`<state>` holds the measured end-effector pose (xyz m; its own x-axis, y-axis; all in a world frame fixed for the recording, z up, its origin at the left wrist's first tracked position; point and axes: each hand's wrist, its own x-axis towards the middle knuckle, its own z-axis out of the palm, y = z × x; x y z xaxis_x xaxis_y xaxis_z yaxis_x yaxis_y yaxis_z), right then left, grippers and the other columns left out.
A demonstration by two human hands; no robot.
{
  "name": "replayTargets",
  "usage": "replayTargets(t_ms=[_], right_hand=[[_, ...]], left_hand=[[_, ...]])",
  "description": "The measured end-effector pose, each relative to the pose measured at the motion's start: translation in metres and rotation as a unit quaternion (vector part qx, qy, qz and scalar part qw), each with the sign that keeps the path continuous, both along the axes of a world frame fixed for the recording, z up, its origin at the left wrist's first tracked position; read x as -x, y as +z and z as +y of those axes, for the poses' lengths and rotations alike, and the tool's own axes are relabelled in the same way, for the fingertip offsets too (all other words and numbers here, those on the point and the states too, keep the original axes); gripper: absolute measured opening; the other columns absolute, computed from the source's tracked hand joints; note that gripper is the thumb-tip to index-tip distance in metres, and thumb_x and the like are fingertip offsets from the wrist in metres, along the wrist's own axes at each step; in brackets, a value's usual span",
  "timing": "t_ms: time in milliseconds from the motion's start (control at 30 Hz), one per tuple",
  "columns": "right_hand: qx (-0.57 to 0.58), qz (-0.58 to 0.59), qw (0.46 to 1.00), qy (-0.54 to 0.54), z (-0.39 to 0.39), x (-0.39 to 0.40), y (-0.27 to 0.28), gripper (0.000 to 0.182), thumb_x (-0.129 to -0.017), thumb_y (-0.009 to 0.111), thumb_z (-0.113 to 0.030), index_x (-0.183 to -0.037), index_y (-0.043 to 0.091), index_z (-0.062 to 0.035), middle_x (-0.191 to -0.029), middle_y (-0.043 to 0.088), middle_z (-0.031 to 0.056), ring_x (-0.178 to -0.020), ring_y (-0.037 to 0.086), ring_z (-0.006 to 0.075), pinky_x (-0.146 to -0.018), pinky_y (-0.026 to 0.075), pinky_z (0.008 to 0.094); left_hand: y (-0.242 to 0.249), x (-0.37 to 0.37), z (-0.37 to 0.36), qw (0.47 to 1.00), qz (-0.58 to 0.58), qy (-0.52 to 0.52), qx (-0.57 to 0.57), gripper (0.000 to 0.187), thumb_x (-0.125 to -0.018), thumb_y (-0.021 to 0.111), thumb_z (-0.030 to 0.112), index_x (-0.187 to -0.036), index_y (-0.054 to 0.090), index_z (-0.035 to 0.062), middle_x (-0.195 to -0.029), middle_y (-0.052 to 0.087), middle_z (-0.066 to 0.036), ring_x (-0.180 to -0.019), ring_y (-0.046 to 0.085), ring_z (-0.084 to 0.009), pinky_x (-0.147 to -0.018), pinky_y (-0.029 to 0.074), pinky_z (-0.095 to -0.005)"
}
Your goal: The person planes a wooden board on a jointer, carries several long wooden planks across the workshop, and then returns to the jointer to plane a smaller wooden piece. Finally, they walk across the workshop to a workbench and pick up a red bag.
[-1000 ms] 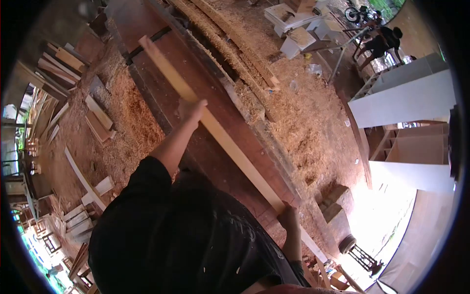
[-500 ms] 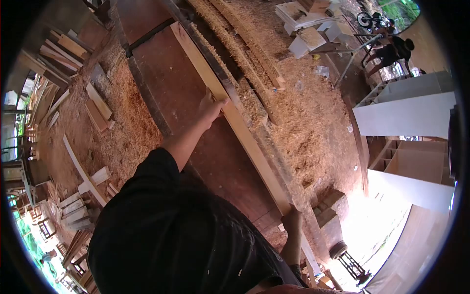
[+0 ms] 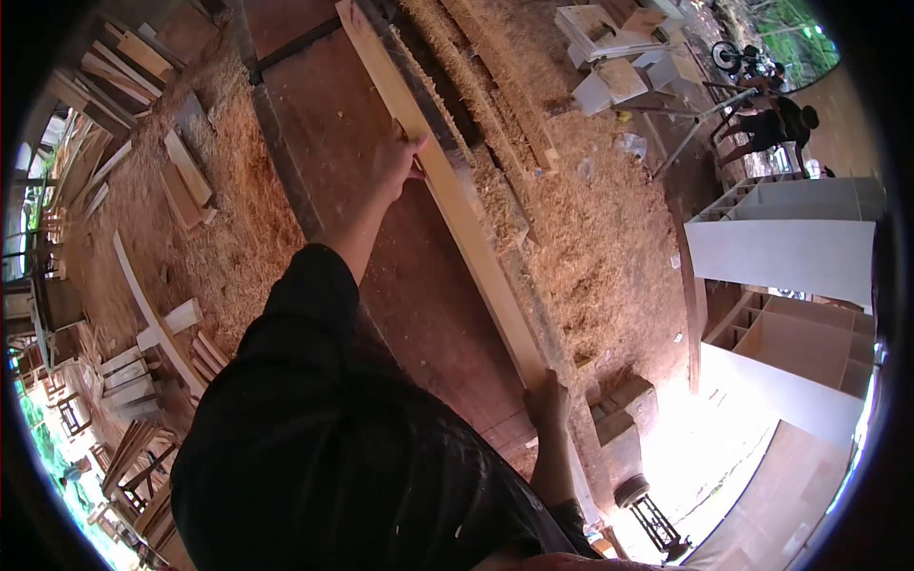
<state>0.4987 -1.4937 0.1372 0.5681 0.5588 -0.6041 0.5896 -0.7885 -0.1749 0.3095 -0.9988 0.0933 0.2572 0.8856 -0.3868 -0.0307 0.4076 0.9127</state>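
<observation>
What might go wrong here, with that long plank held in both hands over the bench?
The long plank is gripped only by the left hand and the right hand, so its far end could swing or catch on the sawdust ridge. Bare hands on raw wood may pick up splinters. Offcuts on the sawdust-covered floor could trip a step.

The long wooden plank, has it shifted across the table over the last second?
Yes. The plank slid rightward across the dark table, now lying against the sawdust-covered fence at its right edge.

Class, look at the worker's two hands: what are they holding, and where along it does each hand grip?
A long pale wooden plank. The left hand grips its edge partway along the far stretch; the right hand grips it near the close end.
</observation>
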Motion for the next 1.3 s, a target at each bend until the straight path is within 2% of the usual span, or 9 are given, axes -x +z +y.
replayTargets(t_ms=[233, 333, 467, 667, 867, 967, 1067, 1167, 1300], right_hand=[[0.005, -0.004, 1.0, 0.002, 0.023, 0.005, -0.003, 0.057, -0.078, 0.074, -0.022, -0.13, 0.057, -0.0052, -0.106, 0.072, 0.03, -0.102, 0.069, 0.0491, -0.089, 0.055, 0.0572], [0.015, 0.009, 1.0, 0.0, 0.033, 0.006, 0.003, 0.057, -0.08, 0.073, -0.024, -0.131, 0.057, -0.0049, -0.107, 0.071, 0.0313, -0.102, 0.068, 0.0497, -0.09, 0.055, 0.0575], [0.026, 0.001, 1.0, 0.013, 0.054, 0.01, 0.008, 0.058, -0.081, 0.074, -0.026, -0.131, 0.056, -0.0039, -0.107, 0.071, 0.0324, -0.103, 0.068, 0.0497, -0.091, 0.055, 0.0575], [0.029, -0.015, 0.999, 0.025, 0.067, 0.012, -0.01, 0.063, -0.081, 0.076, -0.031, -0.134, 0.054, -0.0053, -0.106, 0.071, 0.0316, -0.102, 0.069, 0.0493, -0.089, 0.056, 0.0574], [-0.11, -0.025, 0.991, 0.068, 0.084, 0.019, -0.025, 0.066, -0.079, 0.08, -0.029, -0.134, 0.053, -0.0061, -0.105, 0.073, 0.0273, -0.098, 0.071, 0.0474, -0.085, 0.058, 0.0561], [-0.167, -0.008, 0.984, 0.069, 0.102, 0.024, -0.028, 0.076, -0.076, 0.081, -0.027, -0.143, 0.05, -0.0073, -0.11, 0.072, 0.0268, -0.101, 0.07, 0.0458, -0.085, 0.059, 0.0554], [-0.24, -0.02, 0.964, 0.11, 0.123, 0.03, -0.031, 0.086, -0.077, 0.08, -0.025, -0.154, 0.043, -0.0097, -0.121, 0.068, 0.0268, -0.107, 0.069, 0.0456, -0.087, 0.059, 0.0546], [-0.259, -0.045, 0.951, 0.161, 0.142, 0.036, -0.029, 0.09, -0.08, 0.077, -0.024, -0.159, 0.036, -0.0106, -0.134, 0.062, 0.0272, -0.114, 0.066, 0.0465, -0.091, 0.058, 0.0536], [-0.25, -0.074, 0.946, 0.192, 0.171, 0.045, -0.026, 0.076, -0.091, 0.071, -0.024, -0.158, 0.038, -0.0112, -0.143, 0.056, 0.0285, -0.115, 0.067, 0.0467, -0.085, 0.062, 0.0506]], left_hand=[[-0.02, 0.009, 0.028, 1.0, -0.008, -0.01, 0.025, 0.039, -0.097, 0.068, 0.022, -0.132, 0.054, 0.013, -0.115, 0.064, -0.006, -0.093, 0.07, -0.0201, -0.057, 0.066, -0.0369], [-0.023, 0.013, 0.039, 0.999, -0.032, -0.022, 0.013, 0.04, -0.096, 0.069, 0.022, -0.133, 0.055, 0.0126, -0.116, 0.063, -0.006, -0.096, 0.07, -0.0214, -0.058, 0.066, -0.0381], [-0.016, 0.015, 0.05, 0.999, -0.038, -0.011, -0.006, 0.035, -0.096, 0.069, 0.023, -0.127, 0.06, 0.0089, -0.113, 0.064, -0.008, -0.096, 0.069, -0.0226, -0.062, 0.066, -0.0414], [-0.024, 0.021, 0.076, 0.999, -0.041, -0.011, 0.01, 0.029, -0.096, 0.069, 0.022, -0.121, 0.063, 0.008, -0.103, 0.065, -0.007, -0.088, 0.069, -0.0213, -0.058, 0.064, -0.0396], [-0.026, 0.029, 0.112, 0.999, -0.037, -0.003, -0.036, 0.033, -0.097, 0.069, 0.022, -0.125, 0.063, 0.0069, -0.104, 0.066, -0.008, -0.087, 0.069, -0.0236, -0.058, 0.063, -0.0397], [-0.034, 0.035, 0.138, 0.998, -0.038, -0.005, -0.049, 0.037, -0.097, 0.069, 0.023, -0.129, 0.062, 0.0061, -0.106, 0.066, -0.01, -0.09, 0.07, -0.0257, -0.058, 0.064, -0.0404], [-0.038, 0.041, 0.162, 0.998, -0.032, -0.008, -0.059, 0.04, -0.096, 0.069, 0.024, -0.13, 0.062, 0.0051, -0.106, 0.066, -0.011, -0.091, 0.069, -0.0263, -0.057, 0.064, -0.0416], [-0.04, 0.047, 0.182, 0.998, -0.026, -0.011, -0.058, 0.04, -0.096, 0.07, 0.025, -0.129, 0.062, 0.0043, -0.104, 0.066, -0.011, -0.089, 0.069, -0.0259, -0.058, 0.064, -0.0423], [-0.054, 0.055, 0.215, 0.998, -0.02, -0.014, -0.05, 0.039, -0.095, 0.07, 0.025, -0.128, 0.063, 0.0042, -0.102, 0.066, -0.011, -0.084, 0.068, -0.0249, -0.057, 0.064, -0.0419]])
